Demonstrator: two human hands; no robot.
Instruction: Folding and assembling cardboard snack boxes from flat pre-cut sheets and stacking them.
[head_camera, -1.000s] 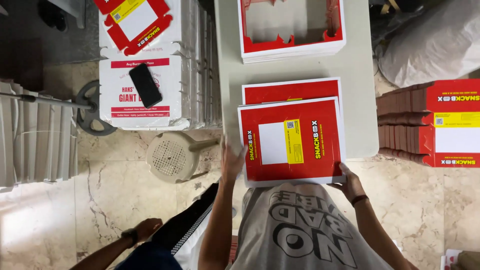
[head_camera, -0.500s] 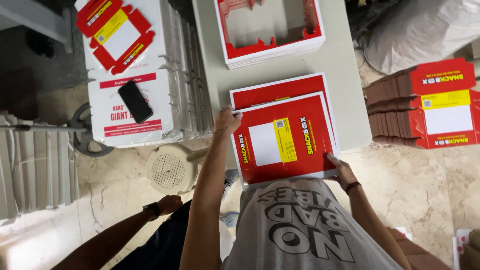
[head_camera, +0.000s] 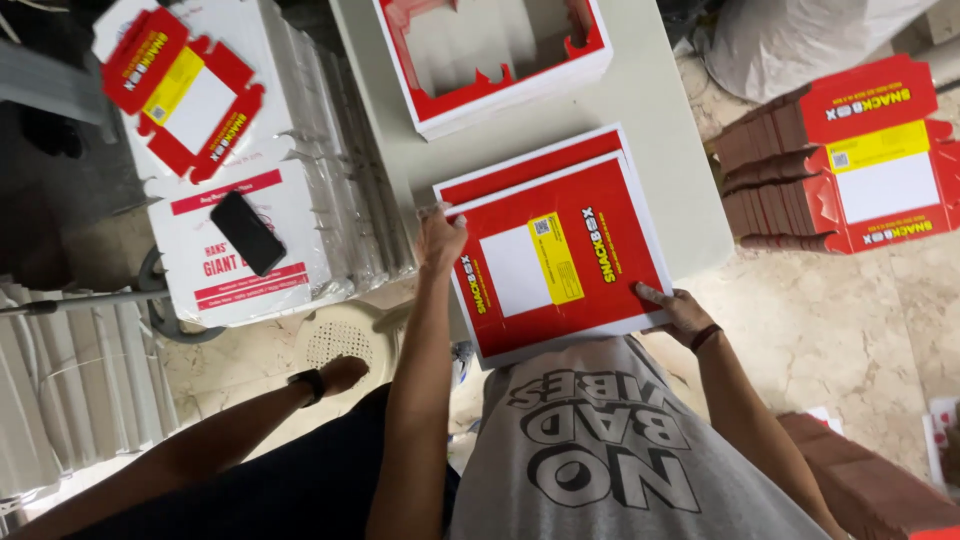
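A flat red carton (head_camera: 560, 265) with a white panel and a yellow label lies on top of a second red one on the pale table (head_camera: 665, 120). My left hand (head_camera: 440, 240) pinches its far left corner. My right hand (head_camera: 675, 310) grips its near right edge, fingers on top. My grey printed shirt fills the bottom of the view.
An open red and white box (head_camera: 500, 60) stands at the table's far end. Flat red cartons (head_camera: 850, 160) are stacked on the floor at right. At left, white cardboard stacks (head_camera: 300, 200) carry a black phone (head_camera: 248, 232) and a red die-cut blank (head_camera: 185, 90). A co-worker's arm with a black watch (head_camera: 310, 382) reaches in near a white stool (head_camera: 345, 335).
My left hand has slid up the carton's left edge to its far corner. My right hand stays at the near right edge. The co-worker's hand has moved right, toward the stool.
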